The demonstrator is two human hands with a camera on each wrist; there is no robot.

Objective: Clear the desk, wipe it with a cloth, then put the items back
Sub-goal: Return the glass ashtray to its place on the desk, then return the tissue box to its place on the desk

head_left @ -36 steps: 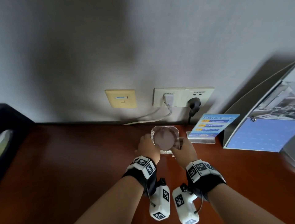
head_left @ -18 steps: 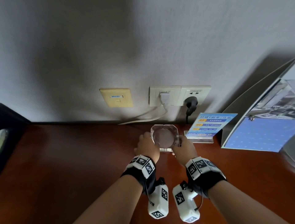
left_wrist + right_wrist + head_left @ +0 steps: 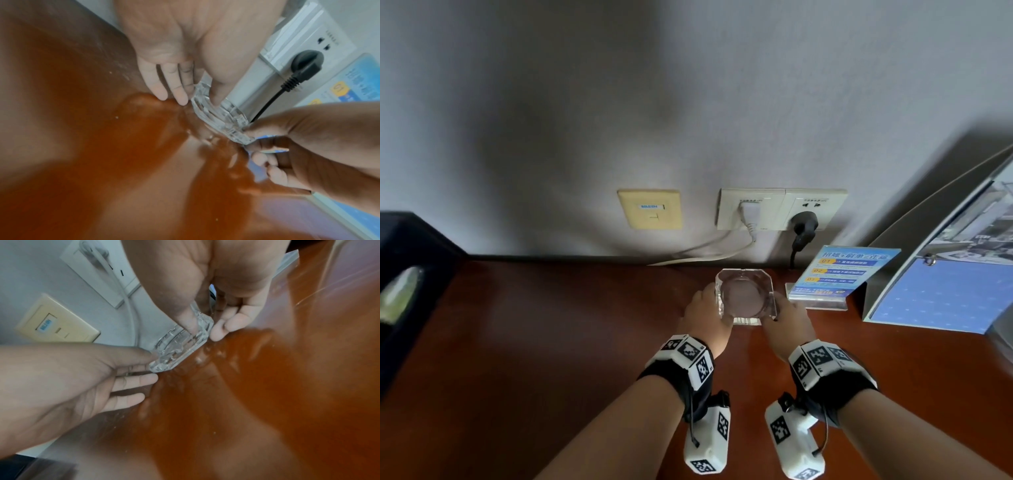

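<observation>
Glass ashtray (image 3: 744, 295), wooden desk (image 3: 551, 342) — left hand (image 3: 705, 315), right hand (image 3: 787, 325) pinching opposite edges

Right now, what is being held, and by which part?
The glass ashtray: the left hand grips its left edge, the right hand its right edge.

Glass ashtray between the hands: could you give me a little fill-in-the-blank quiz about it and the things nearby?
1. The left hand and right hand grip a clear ____ ashtray by its sides.
2. Beside the white plug in the wall socket, the other plug is coloured ____.
3. The standing card to the right of the ashtray is mainly ____.
Missing words: glass; black; blue.
</observation>
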